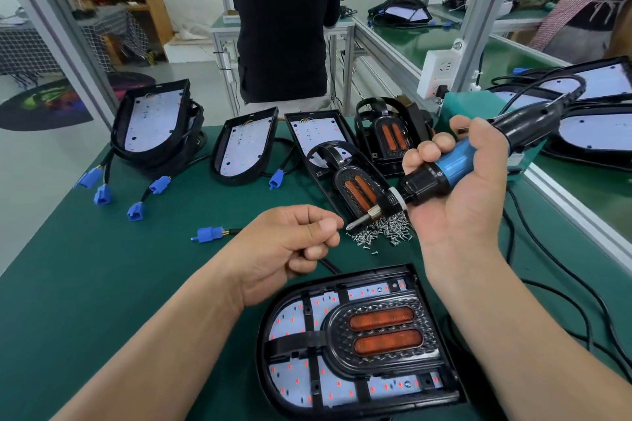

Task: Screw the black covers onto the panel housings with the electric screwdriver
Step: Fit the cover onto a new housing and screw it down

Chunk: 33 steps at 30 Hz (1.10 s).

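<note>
Up at 2 o'clock, the right hand point(458, 202) grips the electric screwdriver point(456, 161). The left hand point(294, 243), at 9 o'clock from its bit point(359, 223), curls closed, thumb on forefinger.

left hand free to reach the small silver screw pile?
Probably yes: the left hand hovers beside the small silver screw pile; only the bit of the blue-and-black electric screwdriver in the right hand lies between.
</note>
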{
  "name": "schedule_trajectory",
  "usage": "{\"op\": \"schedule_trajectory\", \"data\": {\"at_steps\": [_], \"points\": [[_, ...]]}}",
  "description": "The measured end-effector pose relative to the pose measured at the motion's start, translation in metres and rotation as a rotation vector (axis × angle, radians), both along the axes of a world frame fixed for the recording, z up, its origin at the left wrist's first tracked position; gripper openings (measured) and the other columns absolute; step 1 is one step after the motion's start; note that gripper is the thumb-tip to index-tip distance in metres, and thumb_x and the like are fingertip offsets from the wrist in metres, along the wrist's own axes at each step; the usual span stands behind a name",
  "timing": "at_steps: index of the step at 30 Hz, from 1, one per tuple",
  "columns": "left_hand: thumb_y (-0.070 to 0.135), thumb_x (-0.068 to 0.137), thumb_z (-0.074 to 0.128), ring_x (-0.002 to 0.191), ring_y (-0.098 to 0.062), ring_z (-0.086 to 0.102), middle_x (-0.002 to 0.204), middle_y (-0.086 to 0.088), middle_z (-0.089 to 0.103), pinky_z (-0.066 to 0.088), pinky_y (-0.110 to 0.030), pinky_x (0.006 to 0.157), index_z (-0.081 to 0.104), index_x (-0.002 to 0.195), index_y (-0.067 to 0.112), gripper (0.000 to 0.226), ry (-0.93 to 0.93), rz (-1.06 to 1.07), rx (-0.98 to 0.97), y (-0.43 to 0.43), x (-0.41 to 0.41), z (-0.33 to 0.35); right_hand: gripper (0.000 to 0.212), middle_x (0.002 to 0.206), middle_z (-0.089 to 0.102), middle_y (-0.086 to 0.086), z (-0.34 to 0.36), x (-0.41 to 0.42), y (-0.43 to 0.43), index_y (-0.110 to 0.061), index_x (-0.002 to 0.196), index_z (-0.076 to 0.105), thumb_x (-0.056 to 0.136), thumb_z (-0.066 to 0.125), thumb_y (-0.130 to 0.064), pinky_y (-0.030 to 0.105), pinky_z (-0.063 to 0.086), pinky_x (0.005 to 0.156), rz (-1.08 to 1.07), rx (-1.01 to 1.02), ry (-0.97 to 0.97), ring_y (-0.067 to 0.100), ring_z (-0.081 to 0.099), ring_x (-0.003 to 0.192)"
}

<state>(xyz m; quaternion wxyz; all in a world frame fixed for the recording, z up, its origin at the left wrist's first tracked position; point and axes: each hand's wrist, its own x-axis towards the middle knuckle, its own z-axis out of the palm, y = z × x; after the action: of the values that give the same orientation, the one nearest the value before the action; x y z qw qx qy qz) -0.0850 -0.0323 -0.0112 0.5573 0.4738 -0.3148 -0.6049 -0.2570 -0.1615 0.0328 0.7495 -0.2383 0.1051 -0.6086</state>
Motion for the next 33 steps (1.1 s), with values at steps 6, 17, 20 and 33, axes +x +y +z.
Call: {"op": "schedule_trajectory", "data": {"at_steps": [6, 17, 20, 33], "points": [[0.004, 0.089, 0.067, 0.06, -0.008, 0.044, 0.087, -0.01, 0.067, 0.033, -0.013, 0.046, 0.077, 0.113, -0.002, 0.027, 0.011, -0.041, -0.002, 0.0004, 0.0009, -0.0004, 0.011, 0.077, 0.054, 0.0, 0.0015, 0.0006, 0.0013, -0.014, 0.101, 0.06, 0.101, 0.064, -0.023, 0.03, 0.05, 0.068, -0.006, -0.005, -0.006, 0.016, 0.052, 0.063], [0.006, 0.089, 0.071, 0.06, -0.008, 0.046, 0.089, -0.011, 0.07, 0.035, -0.013, 0.047, 0.081, 0.108, 0.007, 0.022, -0.041, -0.103, -0.055, 0.0007, -0.0005, -0.0006, 0.012, 0.078, 0.054, 0.0, -0.0034, 0.0022, 0.0029, -0.015, 0.101, 0.062, 0.098, 0.07, -0.024, 0.031, 0.051, 0.071, 0.017, -0.018, 0.028, 0.016, 0.052, 0.065], [0.006, 0.088, 0.071, 0.059, -0.007, 0.046, 0.088, -0.012, 0.071, 0.035, -0.013, 0.047, 0.082, 0.105, 0.008, 0.02, -0.054, -0.102, -0.052, 0.0008, -0.0004, -0.0009, 0.012, 0.079, 0.054, 0.0, -0.0052, 0.0025, 0.0013, -0.015, 0.103, 0.061, 0.099, 0.068, -0.024, 0.031, 0.051, 0.072, 0.022, -0.022, 0.043, 0.016, 0.052, 0.066], [0.009, 0.087, 0.073, 0.058, -0.008, 0.046, 0.088, -0.014, 0.073, 0.033, -0.015, 0.048, 0.083, 0.098, 0.016, 0.016, -0.096, -0.074, -0.068, 0.0013, -0.0036, 0.0, 0.016, 0.079, 0.055, -0.001, -0.0079, 0.0005, -0.0008, -0.016, 0.104, 0.062, 0.099, 0.07, -0.028, 0.031, 0.052, 0.069, 0.023, -0.001, 0.069, 0.015, 0.053, 0.065]]}}
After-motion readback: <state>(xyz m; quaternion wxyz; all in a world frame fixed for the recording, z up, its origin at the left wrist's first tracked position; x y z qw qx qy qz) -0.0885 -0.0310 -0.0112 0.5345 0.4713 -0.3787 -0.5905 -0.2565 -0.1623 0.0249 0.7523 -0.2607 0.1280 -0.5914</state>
